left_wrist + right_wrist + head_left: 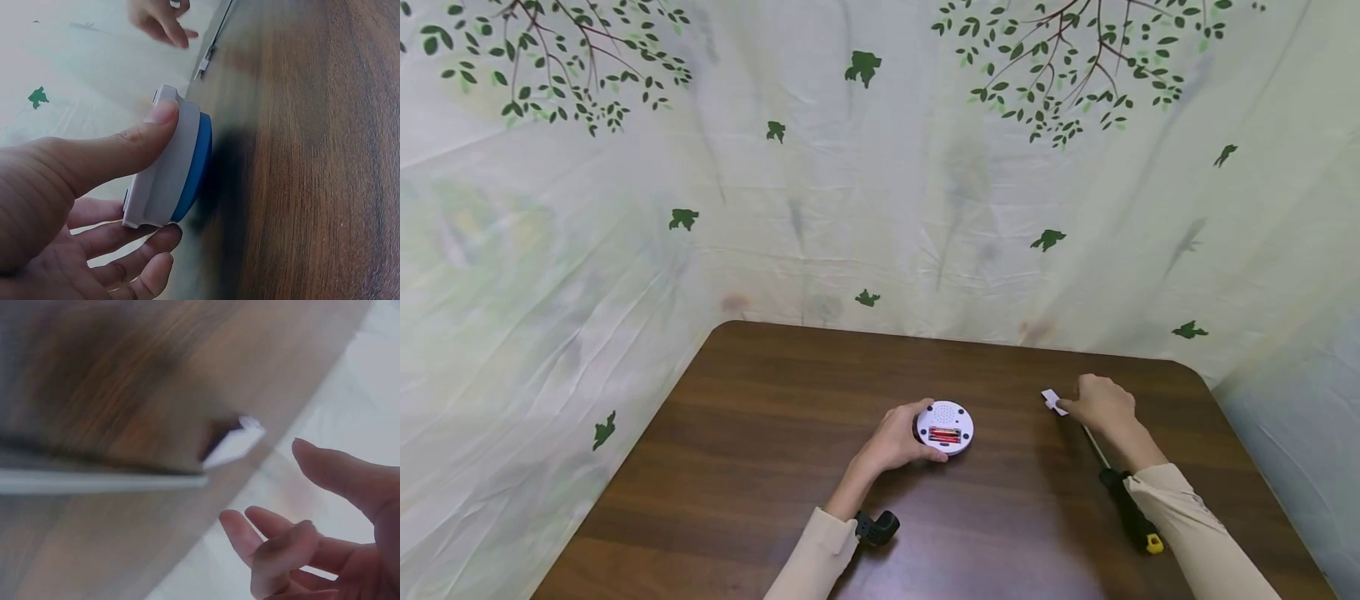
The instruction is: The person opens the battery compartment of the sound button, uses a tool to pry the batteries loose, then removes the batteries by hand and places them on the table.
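In the head view my left hand point(897, 439) grips a round white battery-powered device point(945, 414) by its edge. Its back faces up, with the battery compartment uncovered and red batteries point(944, 435) inside. The left wrist view shows the thumb across the white casing point(164, 169), the other fingers under the opposite edge, and a blue face point(195, 169) turned toward the tabletop. My right hand point(1107, 408) is over the table's right side with nothing between its loosely bent fingers, thumb apart. Just beyond its fingertips lies a small white battery cover point(234, 445).
A screwdriver with a black handle point(1126, 504) and yellow end lies under the right forearm, its shaft point(100, 482) pointing toward the cover. The brown wooden table point(760, 467) meets a leaf-printed curtain point(880, 208) at its back edge. A black wrist camera point(878, 527) sits on the left wrist.
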Tool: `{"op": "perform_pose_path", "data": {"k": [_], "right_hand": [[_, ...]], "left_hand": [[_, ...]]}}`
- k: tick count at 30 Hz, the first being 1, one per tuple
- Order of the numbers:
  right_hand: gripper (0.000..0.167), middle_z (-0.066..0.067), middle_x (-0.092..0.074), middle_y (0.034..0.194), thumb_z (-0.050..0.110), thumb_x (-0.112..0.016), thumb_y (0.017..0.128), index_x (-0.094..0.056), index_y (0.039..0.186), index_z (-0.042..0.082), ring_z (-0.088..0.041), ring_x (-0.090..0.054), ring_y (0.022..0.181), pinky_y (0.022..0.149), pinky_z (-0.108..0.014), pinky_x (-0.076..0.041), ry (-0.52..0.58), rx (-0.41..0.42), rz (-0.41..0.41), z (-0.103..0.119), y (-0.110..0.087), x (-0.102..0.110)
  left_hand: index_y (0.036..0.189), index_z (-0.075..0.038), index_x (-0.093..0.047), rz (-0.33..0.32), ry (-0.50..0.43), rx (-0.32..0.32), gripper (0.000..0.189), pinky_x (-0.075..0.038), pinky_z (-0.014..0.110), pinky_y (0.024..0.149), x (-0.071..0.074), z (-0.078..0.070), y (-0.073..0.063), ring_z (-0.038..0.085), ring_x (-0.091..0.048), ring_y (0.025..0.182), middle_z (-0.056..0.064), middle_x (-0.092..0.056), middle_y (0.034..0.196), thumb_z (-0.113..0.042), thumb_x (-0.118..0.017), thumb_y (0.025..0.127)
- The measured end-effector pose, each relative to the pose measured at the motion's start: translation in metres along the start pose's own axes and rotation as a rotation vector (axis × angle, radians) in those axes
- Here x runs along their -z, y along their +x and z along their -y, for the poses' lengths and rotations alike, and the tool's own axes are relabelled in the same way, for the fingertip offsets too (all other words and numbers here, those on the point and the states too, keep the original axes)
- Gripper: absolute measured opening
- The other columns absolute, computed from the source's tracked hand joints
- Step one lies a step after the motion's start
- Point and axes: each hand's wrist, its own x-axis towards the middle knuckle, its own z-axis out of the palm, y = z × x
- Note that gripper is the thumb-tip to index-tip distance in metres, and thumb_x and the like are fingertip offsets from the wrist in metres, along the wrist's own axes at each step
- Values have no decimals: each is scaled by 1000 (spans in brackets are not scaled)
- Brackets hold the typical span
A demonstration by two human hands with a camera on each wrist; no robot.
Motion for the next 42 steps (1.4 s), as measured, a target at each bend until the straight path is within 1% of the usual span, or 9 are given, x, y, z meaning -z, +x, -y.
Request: {"op": "perform_pose_path", "data": {"k": [3, 6, 9, 15, 25, 30, 33, 37, 42], "right_hand": [[43, -22, -68, 88, 35, -68, 96, -67, 102, -7, -28, -61, 70, 54, -38, -45, 3, -11, -17, -8, -20, 7], [59, -33, -68, 120, 38, -68, 96, -62, 128, -11, -41, -69, 87, 57, -45, -51, -2, -26, -26, -17, -42, 12], [63, -36, -64, 126, 40, -68, 96, -59, 132, -12, -47, -68, 93, 57, -48, -51, 2, -44, -22, -25, -62, 12], [63, -34, -67, 121, 42, -68, 96, -60, 130, -11, -38, -68, 81, 53, -43, -47, 13, -85, -26, -37, -94, 6], [62, -22, -72, 96, 43, -72, 95, -63, 123, -12, -22, -61, 66, 51, -39, -45, 3, -83, 14, -47, -121, -11], [32, -1, -60, 69, 35, -73, 95, -65, 94, 3, -17, -54, 58, 50, -34, -38, 45, -88, 44, -47, -129, -31], [22, 0, -56, 65, 25, -71, 95, -63, 88, 6, -18, -52, 57, 51, -33, -36, 55, -95, 31, -49, -131, -36], [27, -3, -62, 68, 24, -67, 96, -69, 100, -2, -20, -51, 56, 48, -35, -38, 70, -123, -44, -52, -134, -25], [34, -7, -71, 74, 31, -68, 96, -73, 101, -2, -16, -54, 56, 47, -35, -38, 121, -105, -274, -49, -139, 0]], "left_hand": [[146, 1, -55, -2, -11, -4, 92, -47, 51, 111, 0, 1, 1, 38, -59, 132, 20, -64, 141, -25, -98, 69], [147, 2, -53, -6, -3, -7, 95, -47, 51, 112, 1, 2, 1, 38, -58, 133, 21, -62, 143, -27, -98, 69], [149, 2, -52, -8, 5, -6, 98, -46, 51, 113, 1, 1, 2, 38, -57, 135, 21, -61, 146, -29, -99, 68], [150, 0, -51, 1, 10, -7, 101, -46, 51, 114, 1, 0, 4, 37, -56, 137, 20, -59, 148, -30, -99, 67], [151, -5, -52, -2, 22, -24, 100, -47, 49, 112, 0, -1, 8, 34, -58, 135, 17, -61, 147, -33, -99, 67], [150, -5, -54, -15, 22, -25, 98, -48, 49, 111, -2, -1, 7, 35, -59, 134, 18, -61, 146, -32, -99, 67], [151, -5, -52, -12, 2, -10, 99, -47, 50, 113, -4, -1, 6, 35, -58, 136, 18, -60, 148, -32, -99, 67], [151, -4, -52, -12, -24, -9, 100, -45, 51, 114, -6, 1, 4, 36, -56, 137, 19, -59, 149, -31, -99, 67], [150, -2, -53, -19, -62, -13, 99, -45, 51, 114, -7, 4, 4, 36, -56, 137, 21, -59, 148, -28, -100, 66]]}}
